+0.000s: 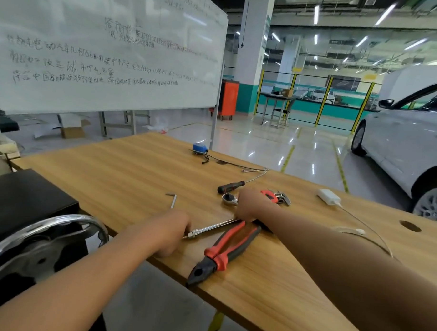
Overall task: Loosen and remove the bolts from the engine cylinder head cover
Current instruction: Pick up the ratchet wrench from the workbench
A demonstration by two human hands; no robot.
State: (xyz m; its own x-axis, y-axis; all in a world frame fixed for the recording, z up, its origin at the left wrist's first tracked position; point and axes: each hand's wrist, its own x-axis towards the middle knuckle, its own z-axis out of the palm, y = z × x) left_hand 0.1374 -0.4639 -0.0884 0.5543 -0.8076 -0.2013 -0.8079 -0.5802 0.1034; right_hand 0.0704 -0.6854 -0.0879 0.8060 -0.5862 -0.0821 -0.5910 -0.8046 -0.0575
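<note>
Pliers [223, 253] beside extension bar [215, 226], left hand [172, 229] gripping tip (right hand [250, 206] opposite)

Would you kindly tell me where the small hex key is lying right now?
In the head view, the hex key lies on the wooden table, just beyond the left hand and left of the ratchet head.

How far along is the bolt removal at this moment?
Nothing looks done: no cover or loose bolts in view. In hand: the left hand grips one end of the extension bar, the right hand covers the other, beside the ratchet. All bolts remain.
</note>
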